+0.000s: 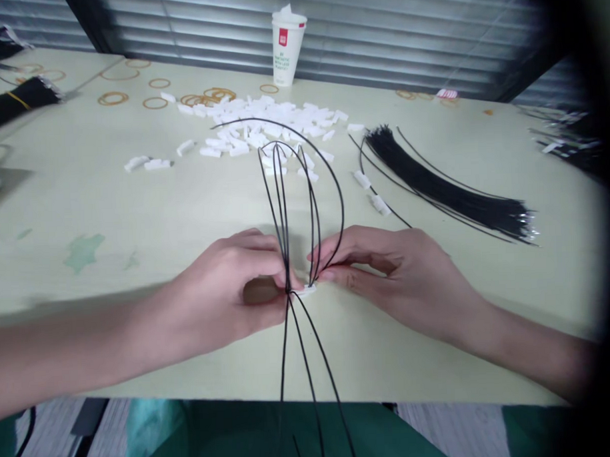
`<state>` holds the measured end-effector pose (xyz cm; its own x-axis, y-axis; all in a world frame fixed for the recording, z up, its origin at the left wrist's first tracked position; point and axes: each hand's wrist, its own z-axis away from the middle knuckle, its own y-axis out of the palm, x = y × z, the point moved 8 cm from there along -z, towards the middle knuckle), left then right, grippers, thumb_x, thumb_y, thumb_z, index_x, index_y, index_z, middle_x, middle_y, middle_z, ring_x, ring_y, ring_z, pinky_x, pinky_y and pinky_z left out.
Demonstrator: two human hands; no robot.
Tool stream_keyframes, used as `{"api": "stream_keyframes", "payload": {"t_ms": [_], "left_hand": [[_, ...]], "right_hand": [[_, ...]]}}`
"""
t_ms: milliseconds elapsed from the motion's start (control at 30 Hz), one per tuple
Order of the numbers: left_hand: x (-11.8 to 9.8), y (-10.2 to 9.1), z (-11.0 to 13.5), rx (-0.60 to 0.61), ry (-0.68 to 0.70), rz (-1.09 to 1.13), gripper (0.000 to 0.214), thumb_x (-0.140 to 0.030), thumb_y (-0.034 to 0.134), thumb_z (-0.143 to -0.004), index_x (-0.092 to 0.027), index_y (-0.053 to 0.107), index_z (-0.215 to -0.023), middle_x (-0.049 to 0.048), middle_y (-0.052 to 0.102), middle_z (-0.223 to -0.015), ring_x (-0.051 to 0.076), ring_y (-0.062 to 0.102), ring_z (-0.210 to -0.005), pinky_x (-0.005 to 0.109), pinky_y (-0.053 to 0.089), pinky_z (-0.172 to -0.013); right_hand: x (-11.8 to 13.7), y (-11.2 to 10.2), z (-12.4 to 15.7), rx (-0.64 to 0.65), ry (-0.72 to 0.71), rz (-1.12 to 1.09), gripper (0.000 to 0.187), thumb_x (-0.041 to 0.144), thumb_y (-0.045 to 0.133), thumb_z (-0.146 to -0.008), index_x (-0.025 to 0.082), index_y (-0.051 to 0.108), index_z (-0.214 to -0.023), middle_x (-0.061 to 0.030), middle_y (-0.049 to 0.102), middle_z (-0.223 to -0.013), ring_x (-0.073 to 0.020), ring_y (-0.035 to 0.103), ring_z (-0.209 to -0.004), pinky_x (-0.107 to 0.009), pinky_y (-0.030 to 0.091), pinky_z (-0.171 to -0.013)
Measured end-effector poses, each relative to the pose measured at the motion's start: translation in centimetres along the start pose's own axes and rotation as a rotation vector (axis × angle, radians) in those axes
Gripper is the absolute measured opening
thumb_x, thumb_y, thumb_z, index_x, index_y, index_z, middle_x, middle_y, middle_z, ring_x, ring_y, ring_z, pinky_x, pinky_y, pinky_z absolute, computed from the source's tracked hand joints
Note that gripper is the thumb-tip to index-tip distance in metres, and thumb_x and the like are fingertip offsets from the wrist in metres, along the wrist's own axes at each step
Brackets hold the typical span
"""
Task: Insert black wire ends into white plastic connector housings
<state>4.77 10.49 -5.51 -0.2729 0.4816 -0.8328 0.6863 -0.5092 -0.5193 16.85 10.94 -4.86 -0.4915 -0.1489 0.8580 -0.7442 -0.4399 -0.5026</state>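
My left hand (231,281) is closed in a pinch on a small white plastic connector (307,290), partly hidden by the fingers. Several thin black wires (284,209) run from the connector, some looping upward and others hanging down past the table's front edge. Close by on the right, my right hand (406,271) pinches one black wire (342,194) between thumb and forefinger near the connector. That wire arcs up and over to the left. Its end at the connector is covered by my fingertips, so I cannot tell whether it is inserted.
Behind the hands lies a pile of white connectors (281,119). A bundle of black wires (448,183) rests at right, with loose wires and two connectors beside it. Rubber bands (208,96) and a paper cup (287,49) stand farther back. Another banded wire bundle (20,102) is at far left.
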Motion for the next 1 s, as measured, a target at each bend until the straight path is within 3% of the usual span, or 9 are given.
{"api": "stream_keyframes", "payload": {"t_ms": [300,667,1000], "left_hand": [[-0.3,-0.1,0.0,0.003,0.004,-0.005,0.015,-0.006,0.06,-0.073,-0.016,0.065,-0.084,0.0024,0.061,-0.083,0.014,0.057,-0.082,0.026,0.048,-0.073],[-0.2,-0.1,0.0,-0.005,0.006,0.026,0.016,-0.005,0.059,-0.072,-0.015,0.065,-0.083,0.0026,0.06,-0.083,0.014,0.058,-0.081,0.026,0.048,-0.072],[-0.5,-0.2,0.0,-0.008,0.025,0.008,0.016,-0.005,0.059,-0.074,-0.016,0.063,-0.084,0.0009,0.06,-0.084,0.012,0.058,-0.081,0.023,0.047,-0.073]], "right_hand": [[0.7,0.0,0.3,-0.022,-0.045,0.103,0.009,0.025,0.057,-0.082,0.022,0.063,-0.088,0.0045,0.067,-0.088,-0.0073,0.061,-0.081,-0.015,0.047,-0.071],[1.9,0.3,1.0,-0.042,-0.175,0.384,0.009,0.018,0.054,-0.084,0.024,0.059,-0.088,0.0067,0.065,-0.087,-0.0064,0.06,-0.073,-0.016,0.044,-0.063],[1.5,0.9,0.9,-0.008,-0.143,0.353,0.015,0.016,0.049,-0.085,0.025,0.058,-0.093,0.0065,0.063,-0.079,-0.0057,0.056,-0.066,-0.017,0.041,-0.06]]}}
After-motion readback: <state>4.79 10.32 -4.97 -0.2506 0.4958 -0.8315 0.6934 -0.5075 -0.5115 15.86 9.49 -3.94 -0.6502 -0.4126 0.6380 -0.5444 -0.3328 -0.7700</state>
